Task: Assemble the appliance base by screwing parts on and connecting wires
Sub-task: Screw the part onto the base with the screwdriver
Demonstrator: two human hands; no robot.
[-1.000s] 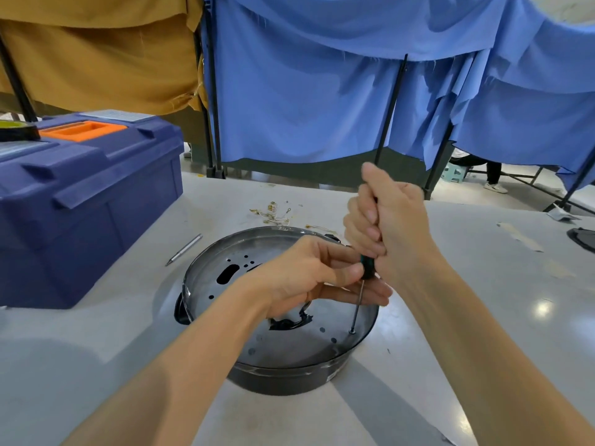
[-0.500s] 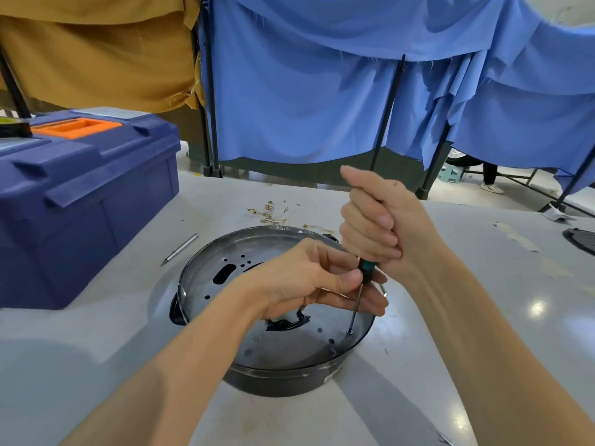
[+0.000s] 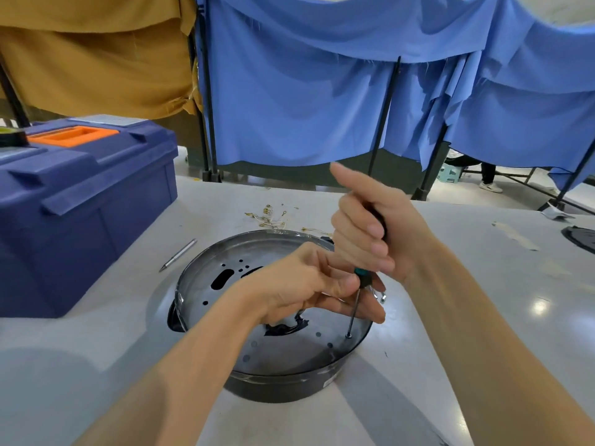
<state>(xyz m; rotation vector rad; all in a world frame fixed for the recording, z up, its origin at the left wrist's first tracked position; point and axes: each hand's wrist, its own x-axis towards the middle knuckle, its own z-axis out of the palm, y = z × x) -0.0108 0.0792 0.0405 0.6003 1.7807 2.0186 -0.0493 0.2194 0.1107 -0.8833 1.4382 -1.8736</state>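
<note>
My right hand [image 3: 370,233] is wrapped tight around the handle of the screwdriver [image 3: 355,305], thumb sticking up. It sits above the near-right part of the appliance base [image 3: 225,262]. My left hand [image 3: 309,284] reaches in over the middle of the base and pinches the screwdriver right where handle meets shaft. The shaft is tilted a bit, with the tip down on a screw [image 3: 348,335] close to the right rim. The base sits on the grey surface [image 3: 483,317], with a blue toolbox [image 3: 80,201] off to the left and some wire scraps [image 3: 267,217] just behind the base.
</note>
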